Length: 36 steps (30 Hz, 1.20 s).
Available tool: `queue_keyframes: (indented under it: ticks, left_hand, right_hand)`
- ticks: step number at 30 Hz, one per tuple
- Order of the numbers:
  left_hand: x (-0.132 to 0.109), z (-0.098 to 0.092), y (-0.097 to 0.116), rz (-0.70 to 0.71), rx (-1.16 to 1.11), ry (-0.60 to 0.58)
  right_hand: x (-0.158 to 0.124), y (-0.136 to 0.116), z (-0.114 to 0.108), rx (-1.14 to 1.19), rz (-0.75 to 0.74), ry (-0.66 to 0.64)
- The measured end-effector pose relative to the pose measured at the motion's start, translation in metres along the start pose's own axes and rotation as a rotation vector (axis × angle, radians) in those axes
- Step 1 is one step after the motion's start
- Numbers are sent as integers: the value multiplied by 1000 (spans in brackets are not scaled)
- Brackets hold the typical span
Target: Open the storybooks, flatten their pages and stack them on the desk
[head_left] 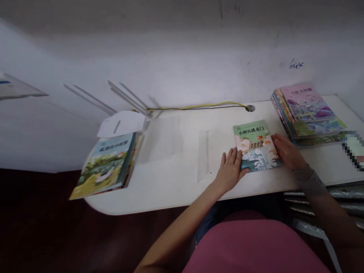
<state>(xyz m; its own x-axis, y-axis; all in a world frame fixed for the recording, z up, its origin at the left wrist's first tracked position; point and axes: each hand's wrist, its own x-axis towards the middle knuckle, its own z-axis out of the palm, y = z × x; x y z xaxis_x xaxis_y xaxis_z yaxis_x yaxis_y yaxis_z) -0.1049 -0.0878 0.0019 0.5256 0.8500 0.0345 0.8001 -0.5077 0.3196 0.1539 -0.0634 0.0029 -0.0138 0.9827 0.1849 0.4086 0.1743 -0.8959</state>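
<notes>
A green picture book (257, 149) with waves and orange fish on its cover lies face up on the white table (170, 185). At its left edge rests my left hand (229, 170), fingers stretched out and thumb near the book's lower left corner. My right hand (288, 152) is along the opposite edge, its fingers extended and pointing away from me. The book lies between both hands, and neither is closed around it. Whether more books lie beneath it, I cannot tell.
A stack of picture books (304, 110), pink cover on top, stands at the back right. Another book stack (108, 163) sits at the left end beside a white card (122, 124). A yellow cable (199, 107) runs along the wall to a hole (250, 108). A blurred-out object (354, 149) lies far right.
</notes>
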Motion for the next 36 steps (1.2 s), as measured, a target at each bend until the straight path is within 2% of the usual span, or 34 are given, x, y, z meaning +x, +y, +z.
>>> queue_keyframes:
  ticks: [2, 5, 7, 10, 13, 15, 18, 20, 23, 26, 30, 36]
  left_hand:
    - [-2, 7, -2, 14, 53, 34]
    - [-4, 9, -4, 40, 89, 66]
    - [-4, 8, -4, 45, 100, 72]
    - [-4, 9, -3, 45, 100, 79]
    - [-4, 8, -1, 46, 89, 66]
    - [-4, 3, -4, 63, 86, 42]
    - [-1, -9, -22, 165, 66, 6]
    - [2, -17, -43, 192, 64, 34]
    - [4, -24, -76, 58, 118, 114]
    - [2, -23, -96, -41, 140, 133]
    - [-2, -20, -101, -30, 82, 166]
    - [-4, -23, -96, -17, 81, 160]
  right_hand:
    - [-7, 13, -4, -91, 53, 42]
    - [-17, 15, -4, -181, 56, -4]
    - [-21, 6, -2, -208, 15, -43]
    - [-24, -14, -3, -230, -20, -21]
    - [-16, -36, -3, -133, -68, -7]
    - [-4, -50, 3, -126, -156, -36]
    - [15, -71, 23, -299, -335, -128]
    - [25, -81, 44, -466, -444, -204]
    - [29, -92, 76, -736, -532, -325]
    - [28, -96, 104, -919, -546, -383]
    - [26, -95, 126, -999, -558, -400]
    - [21, -99, 137, -960, -575, -400]
